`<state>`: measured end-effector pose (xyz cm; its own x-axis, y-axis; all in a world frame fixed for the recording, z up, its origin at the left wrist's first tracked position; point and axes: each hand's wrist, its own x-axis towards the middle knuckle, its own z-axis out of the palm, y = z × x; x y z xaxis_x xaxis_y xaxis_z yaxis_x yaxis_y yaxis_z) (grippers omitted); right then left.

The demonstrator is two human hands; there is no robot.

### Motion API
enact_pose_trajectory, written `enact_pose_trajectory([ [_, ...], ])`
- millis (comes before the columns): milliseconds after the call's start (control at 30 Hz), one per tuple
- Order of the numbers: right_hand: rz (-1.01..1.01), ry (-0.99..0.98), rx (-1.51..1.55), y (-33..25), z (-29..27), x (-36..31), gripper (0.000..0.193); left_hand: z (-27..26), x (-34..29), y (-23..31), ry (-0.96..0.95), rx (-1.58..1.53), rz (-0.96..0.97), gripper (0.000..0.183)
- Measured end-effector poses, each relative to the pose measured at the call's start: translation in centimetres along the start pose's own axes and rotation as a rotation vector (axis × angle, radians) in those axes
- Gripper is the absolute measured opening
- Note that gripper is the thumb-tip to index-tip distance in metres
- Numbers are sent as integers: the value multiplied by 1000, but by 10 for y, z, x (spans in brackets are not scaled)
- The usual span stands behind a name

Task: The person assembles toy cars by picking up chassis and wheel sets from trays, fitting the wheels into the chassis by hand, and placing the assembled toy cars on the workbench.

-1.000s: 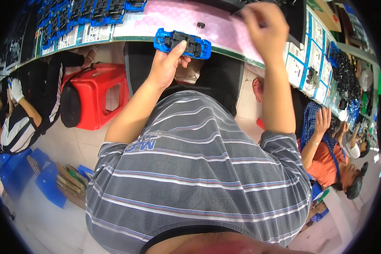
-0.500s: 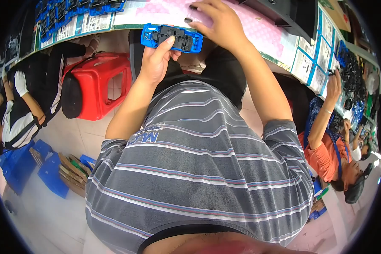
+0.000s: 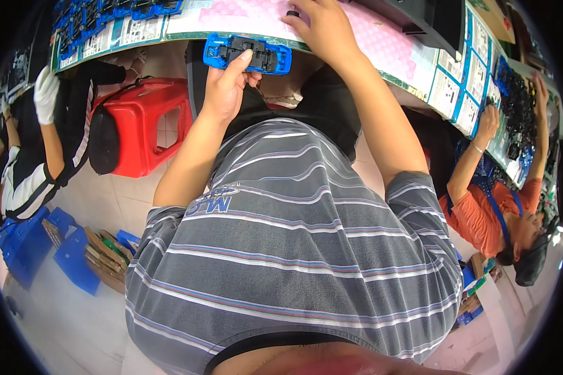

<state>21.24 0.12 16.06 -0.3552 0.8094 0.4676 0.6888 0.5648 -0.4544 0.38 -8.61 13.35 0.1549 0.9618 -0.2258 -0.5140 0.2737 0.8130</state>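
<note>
Blue-ended and black between, the long toy car (image 3: 267, 59) is held beside the near edge of the counter (image 3: 191, 20) by the closed left hand (image 3: 227, 87), thumb on top. Farther right, the half-open right hand (image 3: 327, 34) meets a small black wheel (image 3: 293, 13); its grip is unclear.

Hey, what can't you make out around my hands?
Head view:
Left hand: fingers partly hidden by the blue car body.
Right hand: partly cut off by the top edge.
Black part: too small to tell if the right hand touches it.
Blue cars, upper left: rows cut off by the top edge.
</note>
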Motion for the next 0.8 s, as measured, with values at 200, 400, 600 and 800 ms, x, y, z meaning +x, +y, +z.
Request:
enact_pose_trajectory([
  [200, 258, -123, 439, -57, -30, -9, 39, -5, -5, 2, 25, 12, 27, 24],
  [400, 178, -180, 345, -64, -31, -35, 62, 23, -6, 6, 22, -88, 19, 20],
  [600, 680, -245, 1070, -54, -52, -52, 41, 26, -9, 13, -79, -49, -5, 29],
  [800, 801, -374, 1115, -55, -43, -55, 37, 34, -13, 7, -107, -25, 15, 40],
])
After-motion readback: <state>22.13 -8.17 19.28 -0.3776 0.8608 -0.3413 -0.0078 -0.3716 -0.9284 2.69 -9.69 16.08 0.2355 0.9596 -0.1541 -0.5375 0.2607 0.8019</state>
